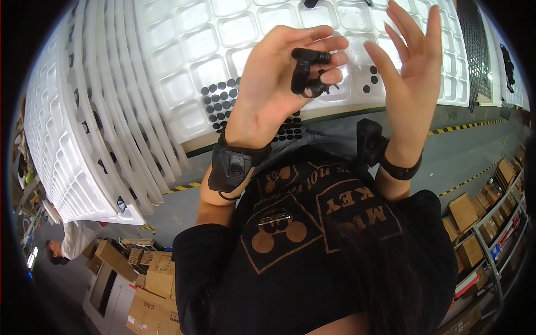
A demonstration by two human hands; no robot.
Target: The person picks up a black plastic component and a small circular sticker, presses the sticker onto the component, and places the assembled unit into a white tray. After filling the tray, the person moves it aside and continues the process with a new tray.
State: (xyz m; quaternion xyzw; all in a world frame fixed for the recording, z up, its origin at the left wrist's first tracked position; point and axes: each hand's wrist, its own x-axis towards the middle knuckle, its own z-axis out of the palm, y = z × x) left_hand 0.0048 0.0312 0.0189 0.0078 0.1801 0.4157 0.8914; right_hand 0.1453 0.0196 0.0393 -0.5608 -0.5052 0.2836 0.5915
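Note:
My left hand [271,72] is palm up with its fingers curled round a small black part with a ribbed end [302,72]. A thin black loop hangs from that part near my fingertips; its exact kind I cannot make out. To the right, my right hand [417,70] is raised with its fingers spread and nothing in it. Below both hands lies a white plastic tray [195,42] moulded into square pockets. Small black discs [220,102] sit in rows beside my left wrist, and a few more black discs [367,89] lie between my hands.
Tall white trays [95,111] stand stacked at the left. Black pieces lie at the tray's far edge. Cardboard boxes [153,290] stand lower left, beyond them a person in white [78,240]. Shelving with boxes [480,240] is at the right, near yellow-black floor tape [469,127].

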